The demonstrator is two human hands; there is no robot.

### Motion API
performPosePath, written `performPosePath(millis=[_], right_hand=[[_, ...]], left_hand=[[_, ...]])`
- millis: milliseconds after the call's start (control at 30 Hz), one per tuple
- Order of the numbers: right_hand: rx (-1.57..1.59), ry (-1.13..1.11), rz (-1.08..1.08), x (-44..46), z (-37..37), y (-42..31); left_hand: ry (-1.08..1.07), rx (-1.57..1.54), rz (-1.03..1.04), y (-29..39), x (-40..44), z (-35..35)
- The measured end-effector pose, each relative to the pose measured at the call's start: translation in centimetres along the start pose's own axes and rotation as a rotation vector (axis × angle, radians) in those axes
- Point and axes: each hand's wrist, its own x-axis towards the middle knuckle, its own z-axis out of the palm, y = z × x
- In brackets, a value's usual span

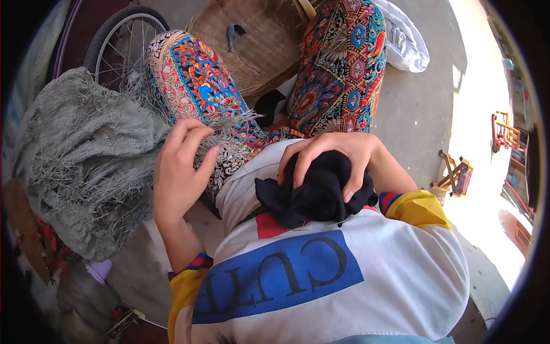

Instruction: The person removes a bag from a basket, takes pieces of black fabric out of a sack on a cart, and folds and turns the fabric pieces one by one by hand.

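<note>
A bunched black cloth (321,192) lies against the front of my white shirt, and my right hand (338,160) has its fingers wrapped over it. Over my patterned trouser leg, my left hand (186,166) is raised with its fingers bent and apart, holding nothing. Beside its fingertips lie loose grey threads (232,120), spread across the thigh. A frayed grey-green sack (91,155) is heaped left of that hand.
A round woven basket (258,51) with a small dark scrap (234,35) in it stands between my knees. Behind the sack is a bicycle wheel (123,46). A white bag (404,43) and a small wooden stool (458,172) are on the right.
</note>
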Motion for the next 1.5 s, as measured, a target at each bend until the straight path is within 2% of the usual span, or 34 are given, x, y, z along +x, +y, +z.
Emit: performPosePath(millis=[33,67,100,167,233,300,367,400,467,567,633,733,800,867,900,967,1000,1067,1100,1133,1167,1200,1233,1267,1300,1333,1367,1400,1433,1500], right_hand=[[-0.003,-0.029,0.025,0.3,0.0,-0.6],[-0.003,-0.055,0.050,0.5,0.1,-1.0],[0.000,-0.046,0.052,0.5,0.2,-1.1],[0.025,-0.046,0.048,-1.1,-0.4,-1.5],[0.017,-0.020,0.062,-2.4,-1.4,-1.0],[0.009,0.000,0.076,-3.8,-2.7,-0.1],[0.126,0.142,0.129,-3.9,-4.8,3.4],[0.155,0.223,0.136,-4.3,-5.5,4.1],[0.296,0.352,0.236,-5.2,-6.9,4.8],[0.554,0.620,0.340,-3.8,-7.7,4.2],[0.427,0.761,0.408,-1.2,-9.2,7.0],[0.419,0.586,0.468,2.3,-10.6,9.4],[0.367,0.550,0.480,4.9,-9.9,11.2],[0.290,0.548,0.471,6.7,-9.2,12.2],[0.211,0.542,0.489,7.4,-8.9,12.3],[0.131,0.551,0.502,7.8,-8.6,12.8],[0.018,0.554,0.436,7.6,-8.5,13.1],[-0.170,0.519,0.384,7.3,-8.3,13.5],[-0.174,0.529,0.387,7.2,-8.1,13.4],[-0.371,0.543,0.344,7.2,-7.7,13.3],[-0.565,0.548,0.297,7.1,-7.2,13.1],[-0.513,0.534,0.394,7.3,-7.0,12.4],[-0.514,0.533,0.393,7.4,-6.7,12.0],[-0.672,0.557,0.435,7.5,-6.5,11.6],[-0.834,0.583,0.477,7.8,-6.6,12.1],[-0.835,0.586,0.475,7.8,-6.5,12.6],[-0.742,0.621,0.339,7.9,-6.5,13.6],[-0.649,0.655,0.206,8.1,-6.4,14.1],[-0.418,0.609,0.244,8.4,-6.2,13.8],[-0.289,0.610,0.247,8.1,-6.4,14.9]], left_hand=[[0.189,0.137,-0.105,-0.6,0.2,0.5],[0.283,0.319,-0.082,-2.0,0.4,0.9],[0.276,0.314,-0.079,-3.5,0.1,1.5],[0.443,0.005,-0.311,-6.0,0.0,4.1],[0.272,0.159,-0.527,-11.4,-2.9,5.8],[0.307,0.507,-0.448,-14.2,-5.5,7.6],[0.403,0.704,-0.456,-19.9,-8.9,10.8],[0.398,0.702,-0.458,-19.3,-9.4,11.5],[0.645,0.809,-0.341,-17.8,-10.7,12.9],[0.506,0.952,-0.449,-17.0,-15.3,13.5],[0.493,1.012,-0.493,-19.7,-19.6,14.0],[0.450,1.115,-0.602,-21.1,-24.5,13.2],[0.404,1.144,-0.666,-21.2,-26.1,11.9],[0.308,1.209,-1.069,-21.4,-25.9,11.0],[0.312,1.211,-1.067,-20.7,-24.5,10.4],[0.157,1.103,-1.136,-18.3,-20.7,9.0],[0.153,1.101,-1.124,-16.4,-18.2,7.8],[-0.094,0.784,-1.109,-11.6,-13.1,4.9],[0.080,0.647,-0.991,-9.8,-11.5,3.8],[0.247,0.507,-0.870,-8.2,-10.1,2.8],[0.298,0.549,-0.767,-6.8,-8.9,2.0],[0.349,0.590,-0.666,-5.5,-7.4,1.6],[0.362,0.551,-0.604,-3.8,-5.3,1.7],[0.376,0.513,-0.541,-2.6,-3.0,2.4],[0.328,0.452,-0.309,-3.4,-1.1,3.5],[0.274,0.388,-0.078,-3.9,0.6,4.6],[0.228,0.174,0.007,-4.8,1.6,6.3],[0.206,0.069,0.067,-4.9,2.9,7.6],[0.139,0.056,0.112,-5.3,3.7,9.0],[0.161,-0.129,0.116,-6.1,4.5,11.8]])
